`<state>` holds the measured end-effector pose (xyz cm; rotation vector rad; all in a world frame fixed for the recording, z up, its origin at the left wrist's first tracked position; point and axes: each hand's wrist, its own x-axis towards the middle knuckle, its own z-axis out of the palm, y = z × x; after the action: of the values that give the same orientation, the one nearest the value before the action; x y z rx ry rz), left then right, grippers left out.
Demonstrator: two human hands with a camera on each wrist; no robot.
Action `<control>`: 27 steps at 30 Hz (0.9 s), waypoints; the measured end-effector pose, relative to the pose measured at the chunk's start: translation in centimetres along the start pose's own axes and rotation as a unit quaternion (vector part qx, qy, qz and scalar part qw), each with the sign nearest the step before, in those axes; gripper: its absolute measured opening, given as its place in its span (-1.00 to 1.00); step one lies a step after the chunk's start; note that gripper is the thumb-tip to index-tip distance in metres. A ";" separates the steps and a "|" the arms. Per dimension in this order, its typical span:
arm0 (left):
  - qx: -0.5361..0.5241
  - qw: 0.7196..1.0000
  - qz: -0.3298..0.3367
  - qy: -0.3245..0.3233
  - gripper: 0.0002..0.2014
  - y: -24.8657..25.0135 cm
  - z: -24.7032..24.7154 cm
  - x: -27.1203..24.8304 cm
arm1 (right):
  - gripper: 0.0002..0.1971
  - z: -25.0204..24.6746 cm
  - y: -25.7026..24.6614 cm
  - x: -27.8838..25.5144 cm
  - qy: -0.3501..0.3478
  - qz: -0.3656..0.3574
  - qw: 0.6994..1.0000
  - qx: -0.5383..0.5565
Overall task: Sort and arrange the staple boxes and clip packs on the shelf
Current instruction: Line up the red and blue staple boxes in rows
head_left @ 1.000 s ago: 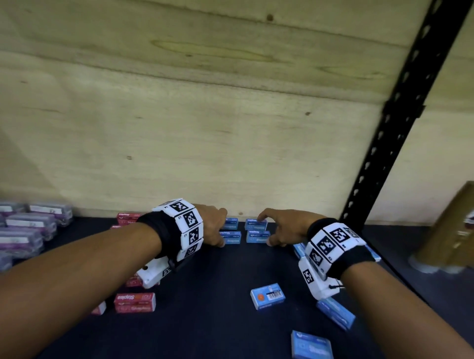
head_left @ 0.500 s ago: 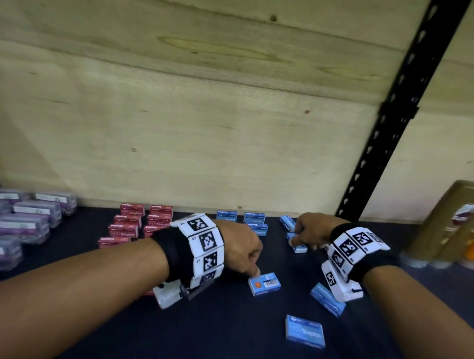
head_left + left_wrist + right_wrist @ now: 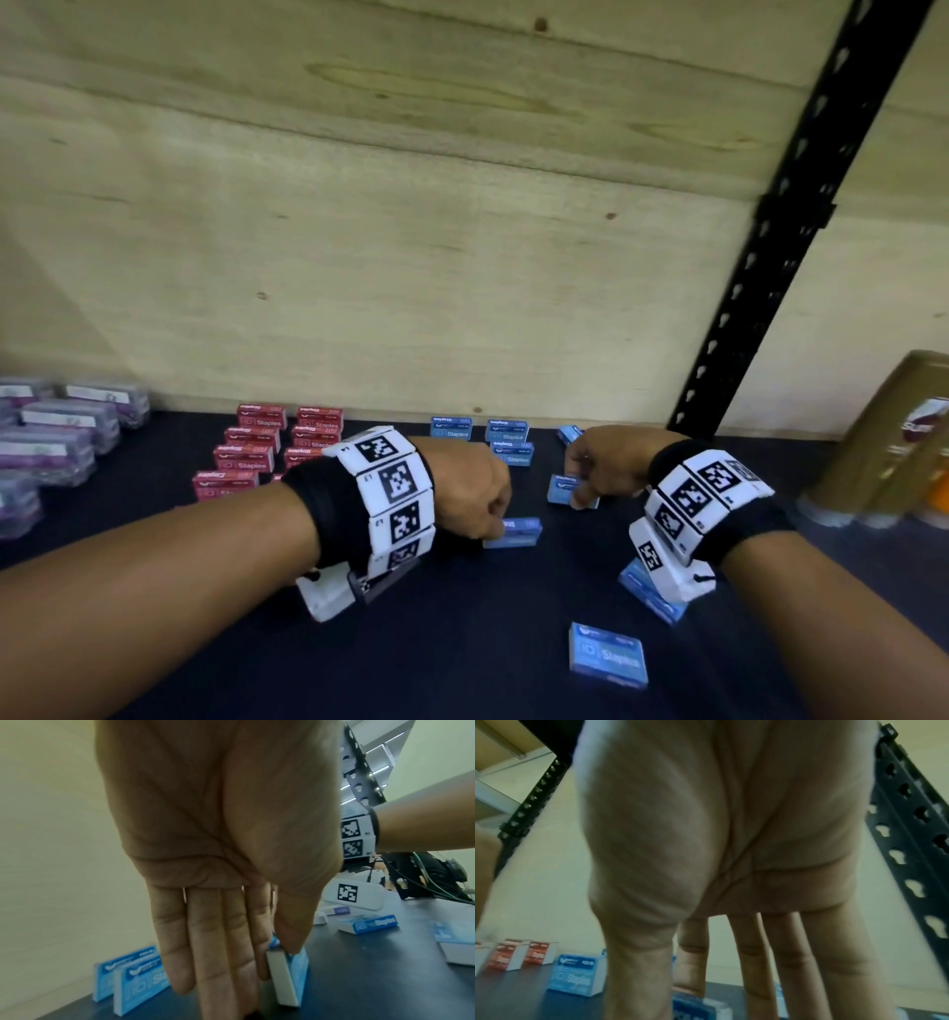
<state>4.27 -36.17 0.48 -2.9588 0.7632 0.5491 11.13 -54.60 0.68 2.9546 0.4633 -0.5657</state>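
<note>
Blue staple box [image 3: 287, 977] on edge, thumb-pinched, left hand [image 3: 218, 841]

Both forearms are bare. Each wrist carries a black fabric band [image 3: 313, 506] and, next to it, a bracelet of white square blocks [image 3: 393, 493], each printed with a black-and-white coded marker and a small number. Under the left wrist hangs a white camera housing [image 3: 328, 596] with a dark grey clip. The right wrist's white housing [image 3: 667, 570] bears one more marker and a thin black cable.
</note>
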 end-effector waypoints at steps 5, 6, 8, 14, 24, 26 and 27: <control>0.004 1.000 -0.018 0.003 -0.73 -2.2 0.0 -0.1 | -0.79 -0.2 -1.5 0.0 -0.006 -0.037 0.999 0.000; 0.006 1.000 -0.026 0.003 -0.74 -2.6 -0.1 -0.1 | -0.80 -0.2 -1.8 0.0 -0.007 -0.043 0.999 0.004; 0.010 0.999 -0.040 0.008 -0.74 -3.3 -0.2 -0.3 | -0.81 -0.2 -2.3 0.1 -0.007 -0.053 0.998 0.011; 0.034 0.995 -0.089 0.009 -0.73 -4.7 -0.7 -0.5 | -0.69 -0.6 -3.4 -0.1 0.013 -0.057 0.998 -0.024; 0.033 0.994 -0.102 0.016 -0.75 -5.0 -0.9 -0.3 | -0.73 -0.9 -3.9 -0.2 0.003 -0.064 0.998 -0.019; 0.028 0.994 -0.103 0.009 -0.76 -4.9 -0.9 -0.4 | -0.74 -0.9 -4.1 -0.2 -0.005 -0.062 0.998 -0.017; 0.023 0.994 -0.105 0.003 -0.76 -4.9 -0.9 -0.4 | -0.74 -1.0 -4.2 -0.2 -0.008 -0.061 0.998 -0.017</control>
<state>6.58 -31.80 1.23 -2.9489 0.4501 0.5002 9.99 -50.51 1.47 2.9023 0.6474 -0.5861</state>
